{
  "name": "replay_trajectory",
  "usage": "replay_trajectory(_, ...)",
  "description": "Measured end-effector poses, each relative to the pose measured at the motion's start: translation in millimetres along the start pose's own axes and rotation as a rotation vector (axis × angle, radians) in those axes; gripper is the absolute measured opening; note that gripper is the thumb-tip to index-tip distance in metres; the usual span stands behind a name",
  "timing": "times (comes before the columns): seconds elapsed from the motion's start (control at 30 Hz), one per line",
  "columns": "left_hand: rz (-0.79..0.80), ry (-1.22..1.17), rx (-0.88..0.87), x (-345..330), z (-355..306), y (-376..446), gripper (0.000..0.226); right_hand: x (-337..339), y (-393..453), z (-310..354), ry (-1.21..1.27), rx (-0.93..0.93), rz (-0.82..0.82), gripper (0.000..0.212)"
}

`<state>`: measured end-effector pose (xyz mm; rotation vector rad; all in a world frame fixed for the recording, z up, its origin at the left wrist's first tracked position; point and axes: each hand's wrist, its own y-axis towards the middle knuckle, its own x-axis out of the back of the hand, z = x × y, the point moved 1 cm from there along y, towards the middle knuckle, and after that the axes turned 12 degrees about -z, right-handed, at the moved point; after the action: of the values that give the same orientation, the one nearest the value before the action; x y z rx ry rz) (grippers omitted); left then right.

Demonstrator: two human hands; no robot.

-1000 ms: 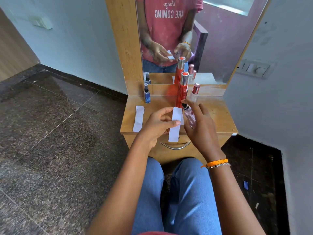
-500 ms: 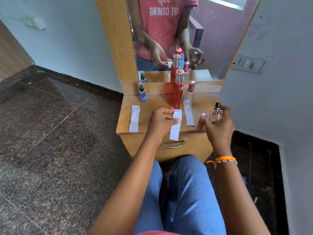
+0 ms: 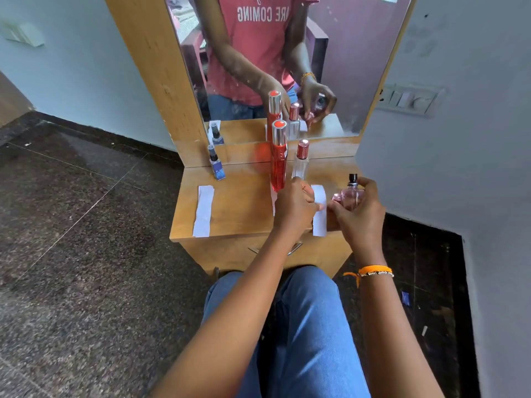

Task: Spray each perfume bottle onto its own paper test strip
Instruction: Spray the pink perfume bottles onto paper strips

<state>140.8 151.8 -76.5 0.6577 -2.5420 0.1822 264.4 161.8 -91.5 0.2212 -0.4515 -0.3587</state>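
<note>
Gripping pink bottle (image 3: 351, 196) — right hand (image 3: 359, 216).

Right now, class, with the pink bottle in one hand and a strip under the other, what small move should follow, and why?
Probably reach the left hand for the pink cap and put it back on. The right hand holds the pink perfume bottle upright on the dresser top with its black nozzle bare, and the paper strip already lies flat.

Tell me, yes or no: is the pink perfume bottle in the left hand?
No, the right hand holds the pink perfume bottle, while the left hand rests by a paper test strip.
</note>
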Motion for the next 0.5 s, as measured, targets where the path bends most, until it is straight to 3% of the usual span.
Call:
replay_trajectory(0.23,-0.177,0.268,-0.270,-5.8,-6.2,-22.2,0.030,1.3,-1.0,-5.3,0.034,-0.014,-0.025,0.052)
replay_trajectory(0.4,-0.031,0.438,-0.375,-2.9,10.2,-33.8,0.036,1.8,0.9,-8.6,0.052,-0.071,-0.064,0.056)
replay_trajectory(0.5,-0.061,0.436,-0.361,-4.6,10.4,-29.6,0.037,1.3,1.5,-9.9,0.072,-0.078,-0.059,0.056)
